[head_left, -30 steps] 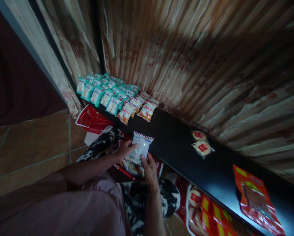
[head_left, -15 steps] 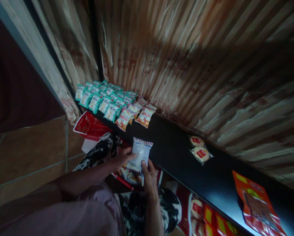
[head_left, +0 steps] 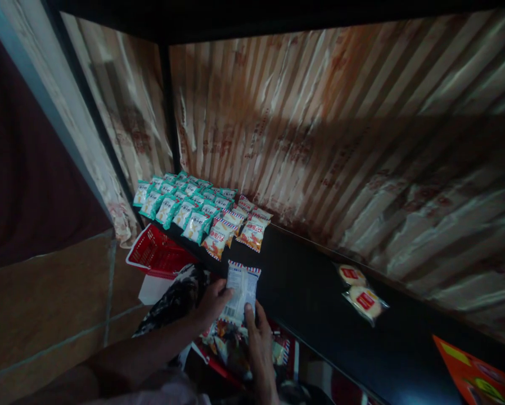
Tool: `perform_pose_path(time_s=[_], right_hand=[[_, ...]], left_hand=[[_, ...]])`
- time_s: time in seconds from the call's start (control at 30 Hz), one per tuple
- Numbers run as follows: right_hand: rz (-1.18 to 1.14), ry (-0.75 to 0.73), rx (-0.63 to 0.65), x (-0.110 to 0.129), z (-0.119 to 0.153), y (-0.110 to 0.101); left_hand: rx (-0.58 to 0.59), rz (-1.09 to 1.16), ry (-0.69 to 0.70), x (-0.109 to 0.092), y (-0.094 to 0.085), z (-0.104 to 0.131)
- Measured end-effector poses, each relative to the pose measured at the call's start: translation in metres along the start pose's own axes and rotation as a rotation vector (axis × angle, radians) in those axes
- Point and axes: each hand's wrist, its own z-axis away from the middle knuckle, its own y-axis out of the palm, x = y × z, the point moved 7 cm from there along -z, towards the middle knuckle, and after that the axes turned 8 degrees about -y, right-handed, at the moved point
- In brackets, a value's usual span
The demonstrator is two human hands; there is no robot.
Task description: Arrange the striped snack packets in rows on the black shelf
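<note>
The left grip [head_left: 212, 301] is closed lightly on the left edge of a striped-end packet [head_left: 240, 289], thumb over the near face, fingers hidden; the right grip [head_left: 258, 334] pinches its lower right corner, thumb in front. The packet's printed back faces the camera, just over the front edge of the black shelf [head_left: 297, 281]; whether it touches the shelf cannot be told. At 6 o'clock, below that edge, sits a filled red basket [head_left: 221, 368]. At 12 o'clock stand orange packets [head_left: 252, 232], with rows of green packs [head_left: 167, 211] beside them at 11. A second red basket [head_left: 151, 247] lies toward 10. Between the orange packets and the round biscuits [head_left: 364, 301] at 3 o'clock, a broad stretch of shelf runs back to the pleated sheeting [head_left: 278, 146]. An orange pouch [head_left: 467, 368] lies farther out, between 3 and 4.
</note>
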Motion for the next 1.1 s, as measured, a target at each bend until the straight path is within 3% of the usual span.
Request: perform_pose_path(time_s=[0.17, 0.33, 0.63, 0.77, 1.1], right_hand=[[0.129, -0.128, -0.145, 0.004, -0.004, 0.001], [0.328, -0.303, -0.270, 0.022, -0.007, 0.007], [0.530, -0.466, -0.182, 0.045, -0.007, 0.032], [0.529, -0.457, -0.172, 0.049, -0.004, 0.038], [0.346, -0.226, -0.109, 0.046, 0.004, 0.048]], left_hand=[[0.007, -0.005, 0.084, -0.009, -0.007, -0.007], [-0.041, -0.064, 0.107, -0.018, -0.016, -0.010], [-0.083, -0.122, 0.145, -0.030, -0.028, -0.006], [-0.092, -0.148, 0.132, -0.032, -0.030, -0.002], [-0.027, -0.219, 0.155, -0.059, -0.016, 0.026]])
